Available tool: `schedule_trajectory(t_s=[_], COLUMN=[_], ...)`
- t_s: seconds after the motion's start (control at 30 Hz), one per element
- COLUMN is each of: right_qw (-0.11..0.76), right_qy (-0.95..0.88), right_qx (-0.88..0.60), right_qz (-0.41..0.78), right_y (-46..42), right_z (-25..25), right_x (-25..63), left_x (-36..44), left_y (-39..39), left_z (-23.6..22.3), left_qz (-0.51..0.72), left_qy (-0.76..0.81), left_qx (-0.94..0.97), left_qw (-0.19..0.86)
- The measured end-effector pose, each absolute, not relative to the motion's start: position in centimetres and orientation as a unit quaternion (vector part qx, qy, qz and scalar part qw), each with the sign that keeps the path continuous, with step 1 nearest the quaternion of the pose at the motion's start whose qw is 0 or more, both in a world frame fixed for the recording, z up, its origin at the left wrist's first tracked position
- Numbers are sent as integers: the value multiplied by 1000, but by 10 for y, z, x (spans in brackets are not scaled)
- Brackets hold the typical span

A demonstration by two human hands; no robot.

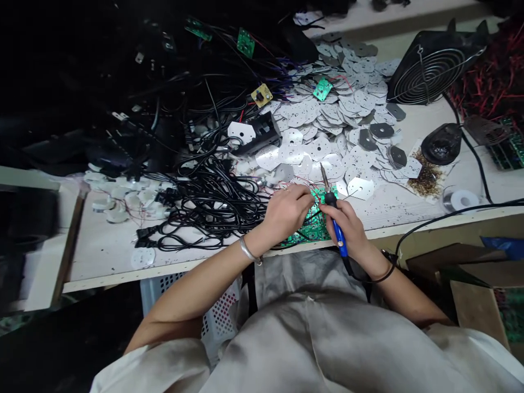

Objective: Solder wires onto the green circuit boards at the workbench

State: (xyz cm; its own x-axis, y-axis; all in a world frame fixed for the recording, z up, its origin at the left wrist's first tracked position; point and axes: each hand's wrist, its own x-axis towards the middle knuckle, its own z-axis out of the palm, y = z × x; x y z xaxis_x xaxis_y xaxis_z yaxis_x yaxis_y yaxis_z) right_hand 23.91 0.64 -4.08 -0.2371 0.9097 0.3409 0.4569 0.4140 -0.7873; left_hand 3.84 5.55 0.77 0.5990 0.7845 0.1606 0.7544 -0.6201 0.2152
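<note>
Green circuit boards point(317, 226) lie at the counter's point(380, 215) near edge, and I see both hands over them. My right hand point(350, 229) is closed around a blue-and-black soldering iron point(339, 236), its metal tip pointing away from me. My left hand point(289, 210) has its fingertips pressed together above the boards; I can't tell what they pinch. Left of the boards sprawl tangled black cables point(221, 196); beyond them, flat grey-white plates point(319, 147). Far right of them stands a black fan with a wire grille point(429, 68).
</note>
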Motion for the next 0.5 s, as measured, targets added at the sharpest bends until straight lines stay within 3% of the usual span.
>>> schedule_trajectory(t_s=[0.17,0.37,0.5], right_qw=[432,430,472], right_qy=[-744,-751,-751], right_qx=[-454,-453,-435], right_qz=[230,215,151], right_y=[10,12,2], right_z=[-33,-28,-13], right_x=[238,232,251], left_x=[41,45,45], left_y=[65,62,62], left_z=[3,4,8], left_qz=[119,70,83], left_qy=[399,458,456], left_qx=[900,880,879], left_qw=[132,108,111])
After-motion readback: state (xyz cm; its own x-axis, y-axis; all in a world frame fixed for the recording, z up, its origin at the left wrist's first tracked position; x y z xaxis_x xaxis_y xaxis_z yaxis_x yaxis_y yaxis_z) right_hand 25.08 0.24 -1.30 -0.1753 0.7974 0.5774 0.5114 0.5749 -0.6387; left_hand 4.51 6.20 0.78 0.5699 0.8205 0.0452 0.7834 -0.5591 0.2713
